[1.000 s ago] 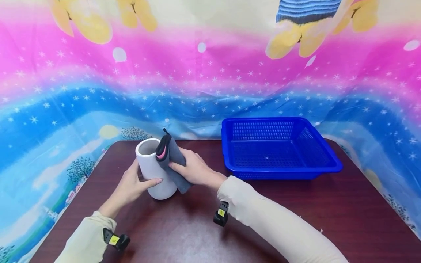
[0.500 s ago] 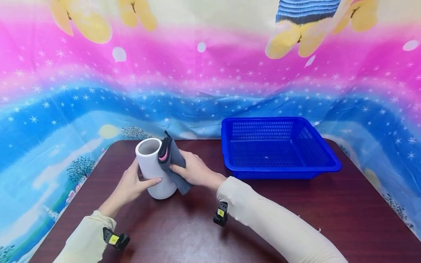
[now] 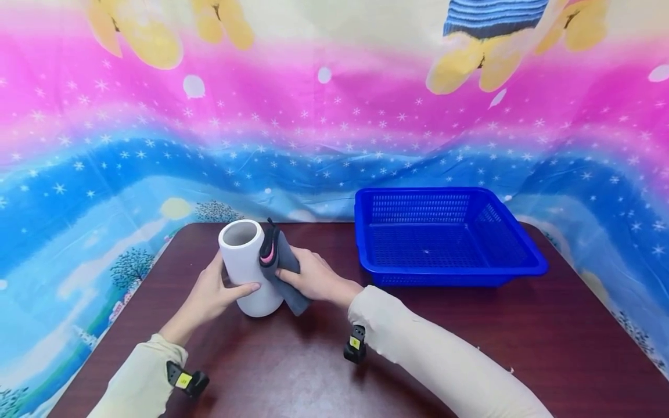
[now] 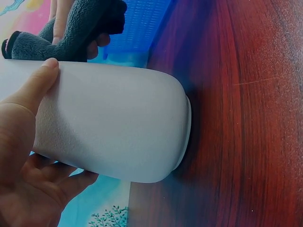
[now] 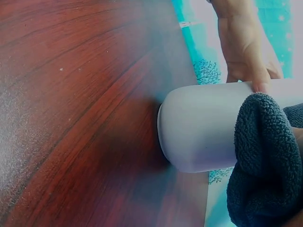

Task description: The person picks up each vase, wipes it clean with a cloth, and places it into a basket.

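A white vase point(image 3: 247, 270) with a round open mouth is at the left of the table, its base down at the wood. My left hand point(image 3: 210, 292) grips it from the left, thumb across the front and fingers behind, as the left wrist view also shows. Against the vase's right side lies a folded dark grey cloth point(image 3: 286, 277) with black edging and a bit of pink. My right hand point(image 3: 317, 277) holds this fluffy cloth point(image 5: 265, 156), thumb in front; most of its fingers are hidden behind the fabric.
A blue plastic basket point(image 3: 449, 269) with perforated walls stands at the back right of the dark reddish-brown table point(image 3: 292, 371). A colourful printed curtain point(image 3: 324, 116) hangs behind the table and along its sides.
My right hand and the cloth have slid a little down the vase's right side. The left hand keeps its grip on the vase. The head view has shifted slightly.
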Demonstrator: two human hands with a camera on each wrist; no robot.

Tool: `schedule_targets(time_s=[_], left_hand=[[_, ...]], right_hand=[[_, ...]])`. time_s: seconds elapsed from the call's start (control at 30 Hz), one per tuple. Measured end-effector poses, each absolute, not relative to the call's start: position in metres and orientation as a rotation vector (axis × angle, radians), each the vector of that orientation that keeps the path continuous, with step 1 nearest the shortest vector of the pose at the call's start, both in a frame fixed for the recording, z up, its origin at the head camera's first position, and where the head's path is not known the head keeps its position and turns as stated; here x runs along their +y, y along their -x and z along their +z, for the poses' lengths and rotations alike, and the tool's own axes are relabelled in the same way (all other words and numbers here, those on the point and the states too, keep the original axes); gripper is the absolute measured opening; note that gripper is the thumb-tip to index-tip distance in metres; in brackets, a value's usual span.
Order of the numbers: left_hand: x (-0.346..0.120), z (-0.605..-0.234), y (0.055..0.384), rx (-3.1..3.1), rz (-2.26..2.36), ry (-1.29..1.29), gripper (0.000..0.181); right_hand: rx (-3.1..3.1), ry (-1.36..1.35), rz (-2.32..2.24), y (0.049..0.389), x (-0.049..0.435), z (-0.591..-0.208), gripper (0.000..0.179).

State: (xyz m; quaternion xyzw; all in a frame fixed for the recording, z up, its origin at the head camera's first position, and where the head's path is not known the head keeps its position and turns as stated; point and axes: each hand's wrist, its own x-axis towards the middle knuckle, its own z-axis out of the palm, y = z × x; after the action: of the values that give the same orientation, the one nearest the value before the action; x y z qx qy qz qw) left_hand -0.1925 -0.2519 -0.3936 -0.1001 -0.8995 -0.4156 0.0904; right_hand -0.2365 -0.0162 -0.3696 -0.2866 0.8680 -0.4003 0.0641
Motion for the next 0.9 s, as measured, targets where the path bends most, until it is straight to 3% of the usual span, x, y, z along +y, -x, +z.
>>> schedule_targets(time_s=[0.9], left_hand=[[-0.251, -0.394, 0.192, -2.666, -1.251, 0.305, 0.093]], right_hand=[[2.709, 0.836, -0.993, 0.232, -0.013, -0.393, 0.021]])
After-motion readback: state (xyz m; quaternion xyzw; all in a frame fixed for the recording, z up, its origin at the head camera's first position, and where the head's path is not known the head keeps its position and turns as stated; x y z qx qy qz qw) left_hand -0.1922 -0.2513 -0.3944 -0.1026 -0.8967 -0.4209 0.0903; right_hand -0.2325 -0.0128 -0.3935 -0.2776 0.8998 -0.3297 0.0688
